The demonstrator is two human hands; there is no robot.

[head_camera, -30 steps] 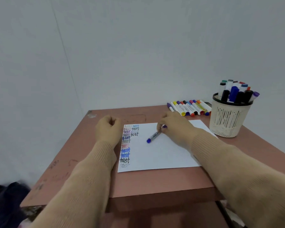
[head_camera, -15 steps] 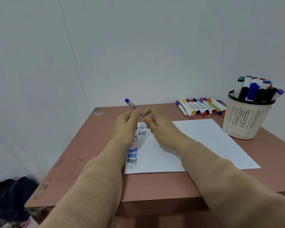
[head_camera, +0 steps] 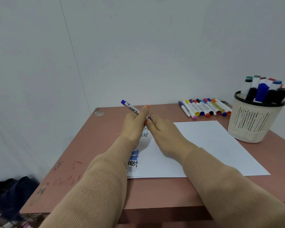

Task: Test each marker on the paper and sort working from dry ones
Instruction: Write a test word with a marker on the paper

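We've got the blue marker (head_camera: 130,108) up in the air over the left edge of the paper (head_camera: 212,145), tilted, with its blue butt end pointing up-left. The left hand (head_camera: 133,127) grips the barrel. The right hand (head_camera: 164,137) pinches the near end, probably the cap, though it's mostly hidden. We judge it light, rigid, smooth plastic, a bit slippery. Best hold is mid-barrel, pulling the cap straight along the axis. The row of markers (head_camera: 204,109) and the basket (head_camera: 252,124) sit well apart at the right.

A matt pinkish table (head_camera: 155,193), scuffed and scribbled, bears smooth white paper (head_camera: 212,145) and a perforated plastic basket (head_camera: 252,129).
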